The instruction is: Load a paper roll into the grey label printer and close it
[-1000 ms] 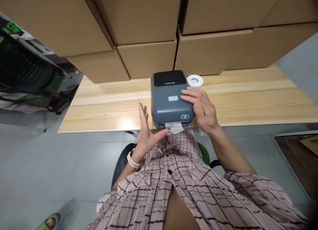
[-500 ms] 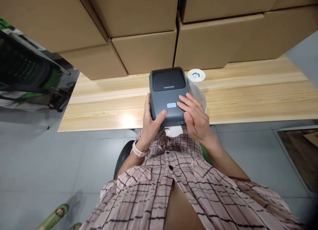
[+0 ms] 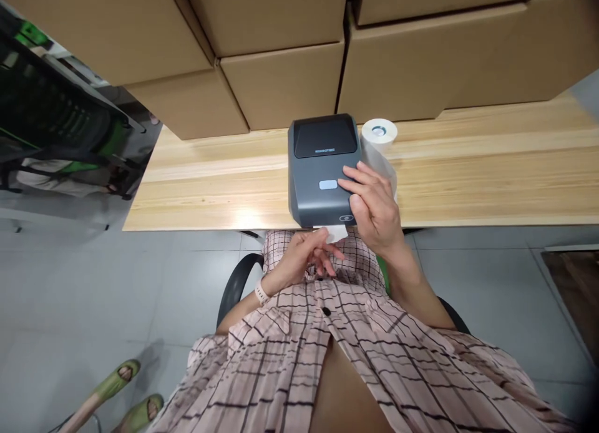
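1. One grey label printer point(image 3: 322, 171) stands at the near edge of the counter point(image 3: 468, 171), its front hanging slightly over the edge and its lid down.
2. One pale blue button point(image 3: 328, 184) sits on the printer's top, just left of my fingertips.
3. One white label slip point(image 3: 335, 234) pokes out of the printer's front slot, below the counter edge.
4. One white label roll point(image 3: 379, 133) stands upright just beside the printer's rear right corner, with a loose clear wrap trailing down behind my fingers.
5. Two grips are at work. My right grip point(image 3: 374, 211) is closed over the printer's front right corner, four fingers spread on top, thumb against the front.
6. My left grip point(image 3: 304, 258) is below the counter edge, thumb and forefinger pinched on the slip's lower left corner, the other fingers curled.
7. One pale watch point(image 3: 259, 291) is on my left wrist.
8. Six cardboard box faces point(image 3: 281, 83) show, stacked along the back of the counter.
9. Two green sandals point(image 3: 126, 374) are on the floor at lower left.
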Motion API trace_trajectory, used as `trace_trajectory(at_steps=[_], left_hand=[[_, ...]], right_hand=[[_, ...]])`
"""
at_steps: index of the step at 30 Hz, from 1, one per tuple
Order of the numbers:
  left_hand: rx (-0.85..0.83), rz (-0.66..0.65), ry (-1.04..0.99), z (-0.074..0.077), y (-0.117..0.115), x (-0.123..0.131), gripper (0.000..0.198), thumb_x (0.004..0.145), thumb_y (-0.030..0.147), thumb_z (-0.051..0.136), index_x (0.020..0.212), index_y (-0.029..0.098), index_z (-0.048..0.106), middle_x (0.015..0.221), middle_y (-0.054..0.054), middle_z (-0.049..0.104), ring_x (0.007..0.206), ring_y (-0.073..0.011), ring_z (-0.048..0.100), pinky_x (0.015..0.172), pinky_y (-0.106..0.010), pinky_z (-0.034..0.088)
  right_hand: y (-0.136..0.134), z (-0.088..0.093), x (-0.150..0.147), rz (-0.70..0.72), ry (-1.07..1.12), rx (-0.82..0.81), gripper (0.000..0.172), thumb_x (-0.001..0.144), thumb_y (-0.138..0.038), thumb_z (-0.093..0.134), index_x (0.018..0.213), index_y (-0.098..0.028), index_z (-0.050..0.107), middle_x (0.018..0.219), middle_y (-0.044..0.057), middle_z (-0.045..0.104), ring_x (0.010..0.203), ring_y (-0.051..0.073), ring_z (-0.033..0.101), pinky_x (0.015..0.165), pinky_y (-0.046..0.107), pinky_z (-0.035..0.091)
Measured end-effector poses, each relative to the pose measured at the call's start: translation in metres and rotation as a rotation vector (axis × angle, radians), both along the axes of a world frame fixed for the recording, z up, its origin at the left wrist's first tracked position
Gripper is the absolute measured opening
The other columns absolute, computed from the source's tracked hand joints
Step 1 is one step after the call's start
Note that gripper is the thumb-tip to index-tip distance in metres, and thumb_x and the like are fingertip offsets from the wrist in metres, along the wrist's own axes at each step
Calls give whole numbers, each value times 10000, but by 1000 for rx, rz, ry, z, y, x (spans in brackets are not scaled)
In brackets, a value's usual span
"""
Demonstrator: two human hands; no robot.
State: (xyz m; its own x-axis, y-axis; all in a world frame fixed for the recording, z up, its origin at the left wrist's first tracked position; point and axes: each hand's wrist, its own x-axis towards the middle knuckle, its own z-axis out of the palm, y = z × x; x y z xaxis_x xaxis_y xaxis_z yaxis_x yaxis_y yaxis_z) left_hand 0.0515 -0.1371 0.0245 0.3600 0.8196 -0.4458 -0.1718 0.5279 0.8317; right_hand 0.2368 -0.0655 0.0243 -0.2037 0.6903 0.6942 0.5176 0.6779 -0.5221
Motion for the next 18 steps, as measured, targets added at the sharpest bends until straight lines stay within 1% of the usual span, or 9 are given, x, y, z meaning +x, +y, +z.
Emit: trace_trajectory(at_steps=[3, 6, 8, 11, 13, 14, 15, 16, 18], left_hand=[[31, 61, 53, 4, 10, 12, 645, 808, 758, 735, 876, 117, 752, 815, -153, 826, 541, -165, 723, 454, -237, 450], [110, 114, 118, -1, 10, 18, 593, 823, 736, 747, 755, 147, 729, 765, -129, 818, 647, -200, 777, 536, -258, 522], [159, 123, 147, -4, 8, 18, 581, 834, 733, 742, 706, 167, 724, 751, -112, 814, 699, -217, 795, 601, -287, 569], [209, 58, 146, -3, 6, 10, 548, 846, 724, 739, 742, 188, 772, 800, -97, 829, 712, -216, 792, 671, -328, 609], [243, -34, 156, -3, 3, -1, 554, 874, 726, 707, 740, 196, 792, 793, -93, 827, 699, -211, 773, 689, -340, 610], [262, -58, 179, -3, 2, -8, 570, 893, 727, 685, 708, 197, 786, 744, -86, 809, 660, -202, 749, 667, -335, 598], [290, -33, 213, -5, 0, -16, 595, 916, 722, 658, 656, 198, 764, 666, -72, 771, 600, -185, 707, 626, -323, 572], [332, 59, 260, -6, -1, -23, 616, 940, 706, 637, 601, 201, 728, 583, -49, 713, 531, -162, 645, 576, -307, 534], [482, 402, 367, -9, 1, -36, 622, 991, 642, 607, 549, 208, 657, 518, -11, 611, 491, -132, 558, 551, -287, 492]], right_hand=[[0, 0, 0, 10, -2, -6, 373, 1097, -245, 428, 1334, -249, 716, 1442, 81, 729, 1477, 291, 589, 1229, 581, 473], [0, 3, 0, -1, -17, -10, 370, 1097, -254, 426, 1323, -251, 719, 1432, 78, 732, 1463, 287, 594, 1228, 562, 466], [0, 7, -1, -35, -67, -12, 338, 1095, -296, 458, 1289, -279, 734, 1409, 58, 743, 1427, 286, 614, 1247, 566, 428], [1, 14, -2, -60, -164, -26, 294, 1088, -392, 509, 1242, -345, 756, 1400, 13, 746, 1397, 295, 618, 1306, 603, 313], [1, 19, -3, -56, -204, -38, 302, 1098, -411, 493, 1245, -373, 755, 1451, -12, 721, 1448, 305, 576, 1331, 632, 239], [1, 20, -4, -57, -216, -41, 307, 1105, -405, 482, 1248, -378, 752, 1479, -23, 706, 1486, 311, 544, 1337, 650, 208], [2, 21, -5, -58, -227, -40, 306, 1110, -398, 475, 1244, -378, 750, 1501, -32, 693, 1520, 317, 513, 1340, 669, 182], [3, 22, -6, -56, -237, -39, 299, 1113, -392, 476, 1231, -373, 750, 1514, -38, 686, 1545, 322, 489, 1340, 686, 164], [6, 23, -8, -39, -245, -32, 277, 1113, -400, 490, 1180, -350, 754, 1514, -37, 689, 1573, 330, 462, 1338, 711, 151]])
